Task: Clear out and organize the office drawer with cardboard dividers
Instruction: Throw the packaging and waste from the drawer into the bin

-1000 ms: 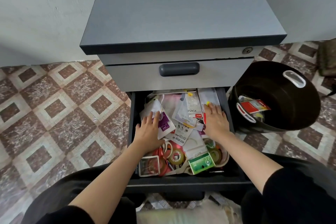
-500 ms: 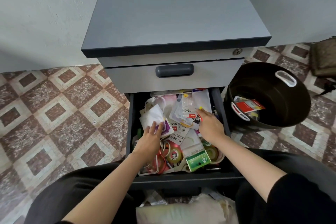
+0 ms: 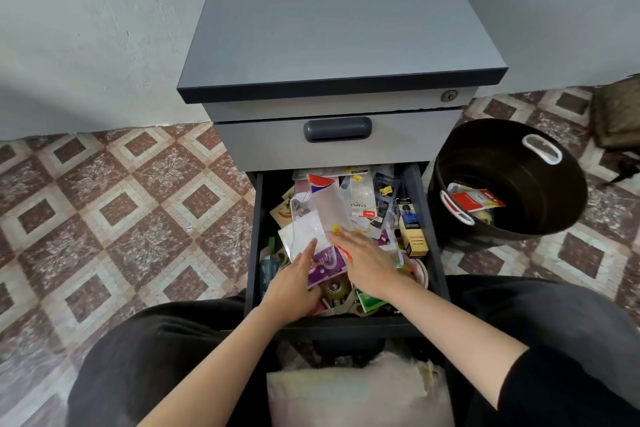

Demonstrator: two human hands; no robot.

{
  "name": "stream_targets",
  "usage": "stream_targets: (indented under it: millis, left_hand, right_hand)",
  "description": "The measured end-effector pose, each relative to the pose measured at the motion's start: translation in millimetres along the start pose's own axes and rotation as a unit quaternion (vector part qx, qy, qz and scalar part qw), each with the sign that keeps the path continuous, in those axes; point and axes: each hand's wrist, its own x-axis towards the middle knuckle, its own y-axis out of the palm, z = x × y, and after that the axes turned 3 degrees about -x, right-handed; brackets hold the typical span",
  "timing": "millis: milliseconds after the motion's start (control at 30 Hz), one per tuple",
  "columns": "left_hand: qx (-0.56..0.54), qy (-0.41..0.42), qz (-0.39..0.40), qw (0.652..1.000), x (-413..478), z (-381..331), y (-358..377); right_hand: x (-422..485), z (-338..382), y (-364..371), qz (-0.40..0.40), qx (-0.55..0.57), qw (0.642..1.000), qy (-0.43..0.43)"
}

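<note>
The grey cabinet's lower drawer [image 3: 425,218] stands open, crammed with stationery packets, cards and tape rolls [image 3: 334,288]. My left hand [image 3: 294,284] grips the near left edge of a pile of clear packets with a purple card [image 3: 325,263], thumb on top and fingers under it. Flat on the pile's right side lies my right hand [image 3: 365,262], its fingers straight and pointing left. A staples packet [image 3: 362,204] and a yellow-and-black box [image 3: 414,237] lie further back on the right. No cardboard dividers are in view.
A black bin [image 3: 554,184] with white handles stands right of the drawer and holds a red packet [image 3: 476,199]. The upper drawer [image 3: 337,130] is shut. A pale cushion [image 3: 346,392] lies between my knees. A dark bag [image 3: 620,114] sits far right on the patterned tile floor.
My right hand slid left from the drawer's right side onto the pile. My left hand took hold of the pile's near edge, and the packets have bunched up and tilted.
</note>
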Motion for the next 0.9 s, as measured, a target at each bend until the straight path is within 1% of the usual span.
stream_targets:
  millis: [100, 167, 233, 300, 333, 367, 433, 567, 700, 833, 900]
  left_hand:
    - [-0.015, 0.012, -0.007, 1.000, -1.9, 3.6, -4.8]
    - [-0.055, 0.013, -0.041, 0.998, -1.6, 5.1, -6.7]
    - [-0.093, 0.004, -0.131, 0.987, 1.0, 3.4, -8.4]
    - [-0.128, -0.026, -0.224, 0.966, 6.9, 0.6, -11.0]
    - [-0.145, -0.047, -0.248, 0.957, 10.4, -0.5, -12.3]
    - [-0.162, -0.073, -0.253, 0.951, 14.2, -1.6, -13.6]
    - [-0.211, -0.130, -0.229, 0.941, 20.9, -3.3, -15.5]
    - [-0.331, -0.197, -0.180, 0.905, 30.9, -4.3, -15.3]
    - [-0.411, -0.264, -0.184, 0.853, 40.0, -2.9, -13.9]
    - [-0.458, -0.284, -0.135, 0.831, 47.0, -8.5, -12.5]
    - [-0.470, -0.287, -0.138, 0.823, 50.6, -9.2, -11.7]
  right_hand:
    - [2.4, 4.0, 5.9, 0.034, -0.012, 0.999, 0.004]
    - [3.6, 4.4, 8.6, 0.051, -0.015, 0.999, 0.008]
    - [4.5, 4.4, 9.9, 0.061, -0.013, 0.998, 0.010]
    - [5.0, 4.7, 10.9, 0.065, -0.013, 0.998, 0.010]
    - [5.2, 5.2, 11.3, 0.067, -0.013, 0.998, 0.011]
    - [5.4, 5.5, 12.0, 0.069, -0.011, 0.998, 0.012]
    - [5.7, 5.8, 13.7, 0.070, -0.006, 0.997, 0.013]
    - [3.0, 6.2, 15.6, 0.071, -0.006, 0.997, 0.014]
    - [0.4, 6.7, 16.3, 0.074, -0.008, 0.997, 0.005]
    - [-1.1, 7.2, 15.6, 0.079, 0.002, 0.997, 0.002]
    - [-1.8, 7.3, 12.9, 0.077, 0.017, 0.997, 0.007]
